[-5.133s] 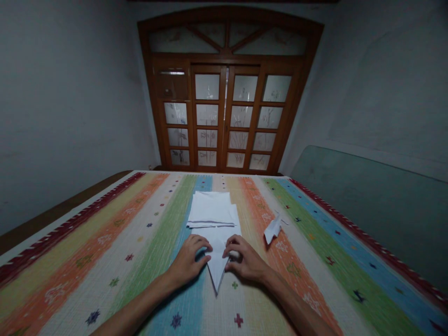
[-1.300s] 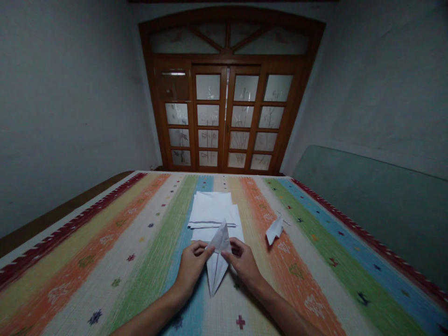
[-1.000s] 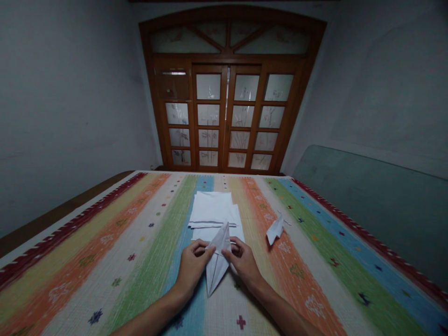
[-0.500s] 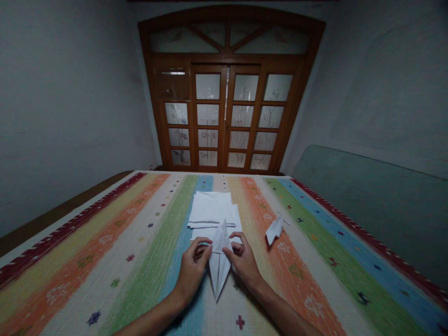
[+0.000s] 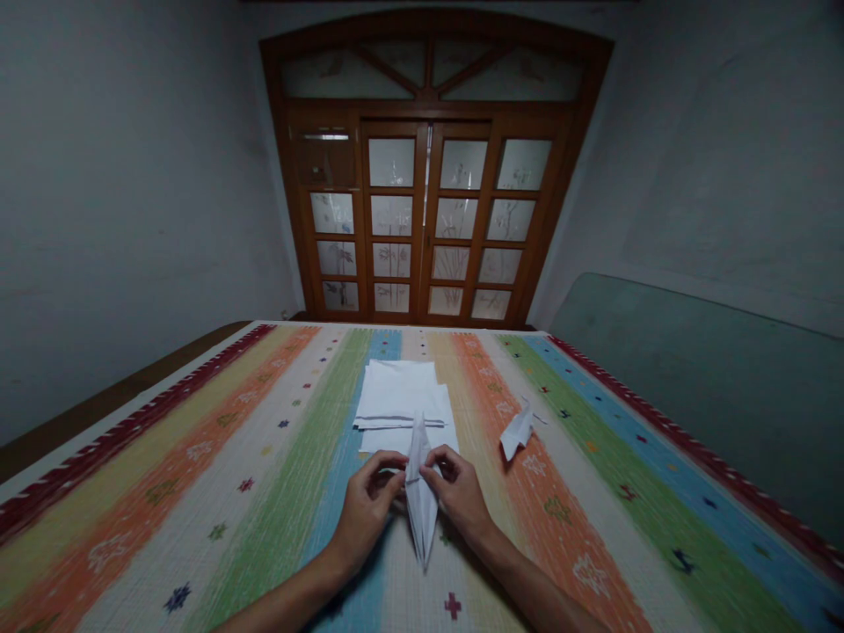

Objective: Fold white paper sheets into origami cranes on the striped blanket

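A long, pointed piece of folded white paper [image 5: 422, 514] stands between my hands, its lower tip split by a slit and aimed toward me. Thumb and fingers of my left hand [image 5: 370, 494] pinch its left edge near the middle. My right hand [image 5: 460, 494] grips the opposite edge the same way, its thumb on the paper's face. The upper tip overlaps the near side of a stack of white paper sheets [image 5: 399, 387]. Off to the right lies a folded paper crane [image 5: 517, 432] on the cloth.
A striped, patterned tablecloth [image 5: 264, 492] covers the table. Beyond its far edge are wooden doors with glass panes [image 5: 425, 220]. A pale green board or panel [image 5: 686, 369] leans along the right wall.
The folded paper has become narrower, its sides drawn inward between my hands, and its lower tip has shifted slightly right. My hands have moved closer together.
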`<act>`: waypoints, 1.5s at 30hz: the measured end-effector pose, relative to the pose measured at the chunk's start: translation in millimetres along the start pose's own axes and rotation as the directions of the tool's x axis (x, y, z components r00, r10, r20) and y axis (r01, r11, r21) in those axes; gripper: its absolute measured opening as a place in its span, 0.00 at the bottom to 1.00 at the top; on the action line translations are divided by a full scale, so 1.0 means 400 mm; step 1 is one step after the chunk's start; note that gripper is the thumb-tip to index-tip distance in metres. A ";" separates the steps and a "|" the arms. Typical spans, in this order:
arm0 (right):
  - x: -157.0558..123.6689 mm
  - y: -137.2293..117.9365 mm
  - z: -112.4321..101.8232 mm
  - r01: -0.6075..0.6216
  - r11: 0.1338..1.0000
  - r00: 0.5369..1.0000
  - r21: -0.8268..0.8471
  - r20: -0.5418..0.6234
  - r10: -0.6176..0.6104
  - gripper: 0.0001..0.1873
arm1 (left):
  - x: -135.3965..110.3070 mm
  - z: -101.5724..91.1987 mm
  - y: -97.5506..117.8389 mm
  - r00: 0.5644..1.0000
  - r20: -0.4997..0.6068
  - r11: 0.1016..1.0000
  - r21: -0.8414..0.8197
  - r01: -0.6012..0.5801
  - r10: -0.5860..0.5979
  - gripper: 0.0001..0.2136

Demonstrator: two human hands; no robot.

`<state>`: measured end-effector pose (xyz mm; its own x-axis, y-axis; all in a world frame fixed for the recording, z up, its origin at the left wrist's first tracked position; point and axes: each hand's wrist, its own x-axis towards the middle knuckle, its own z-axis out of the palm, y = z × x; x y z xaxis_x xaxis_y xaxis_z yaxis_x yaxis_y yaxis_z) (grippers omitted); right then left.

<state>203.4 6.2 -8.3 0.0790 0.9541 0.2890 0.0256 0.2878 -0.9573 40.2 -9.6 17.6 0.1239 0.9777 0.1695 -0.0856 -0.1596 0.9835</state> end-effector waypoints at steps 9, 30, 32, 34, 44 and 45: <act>-0.004 -0.010 -0.003 -0.021 0.999 0.993 -0.024 0.112 0.024 0.17 | 0.001 -0.004 -0.009 0.998 -0.042 0.997 0.070 -0.044 0.047 0.10; -0.028 -0.029 0.003 0.040 0.999 0.972 0.011 0.232 -0.041 0.18 | 0.000 0.009 -0.012 1.000 -0.009 0.999 -0.035 -0.001 0.001 0.16; -0.022 -0.025 -0.001 0.032 0.999 0.980 0.010 0.194 -0.033 0.18 | 0.005 0.008 -0.016 0.999 -0.050 0.996 -0.085 0.002 -0.006 0.20; -0.018 -0.020 -0.003 0.015 1.000 0.985 -0.002 0.174 -0.015 0.18 | 0.008 0.005 -0.016 0.997 -0.077 0.992 -0.129 0.015 -0.025 0.26; -0.010 -0.007 -0.005 0.004 1.000 0.999 -0.026 0.044 -0.003 0.14 | 0.021 -0.018 -0.010 0.998 -0.039 0.993 -0.107 0.045 -0.049 0.15; -0.010 -0.008 -0.005 0.003 1.000 0.999 -0.024 0.038 -0.002 0.13 | 0.021 -0.018 -0.009 0.998 -0.026 0.994 -0.103 0.047 -0.050 0.15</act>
<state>205.2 1.4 -6.5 0.0406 0.9559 0.2908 0.0493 0.2888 -0.9561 34.5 0.3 14.9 0.1024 0.9876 0.1186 -0.1815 -0.0987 0.9784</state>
